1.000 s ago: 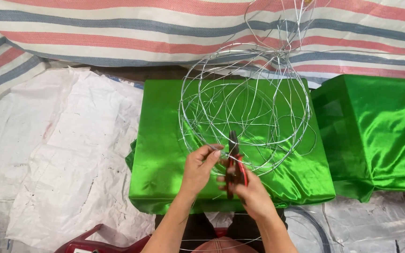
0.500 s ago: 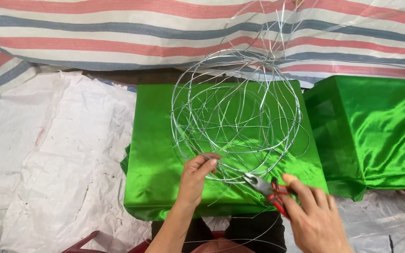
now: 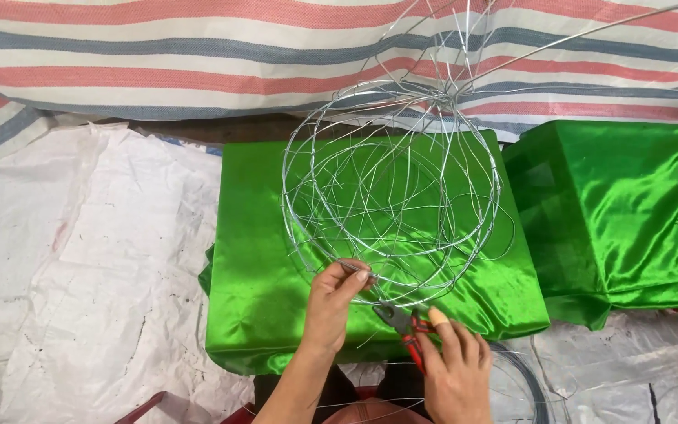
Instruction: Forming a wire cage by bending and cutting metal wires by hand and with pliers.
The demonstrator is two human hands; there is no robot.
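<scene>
Wire frame (image 3: 392,188) pinched by your left hand (image 3: 333,305); right hand (image 3: 455,371) grips red-handled pliers (image 3: 402,325), seemingly twisting a joint; tighten next.

Materials: metal, satin, woven plastic.
Wire frame (image 3: 392,192) thin bright metal; box cover (image 3: 260,259) glossy green satin; floor sheet (image 3: 80,259) matt, crinkled white woven plastic; pliers (image 3: 402,326) red-gripped.
</scene>
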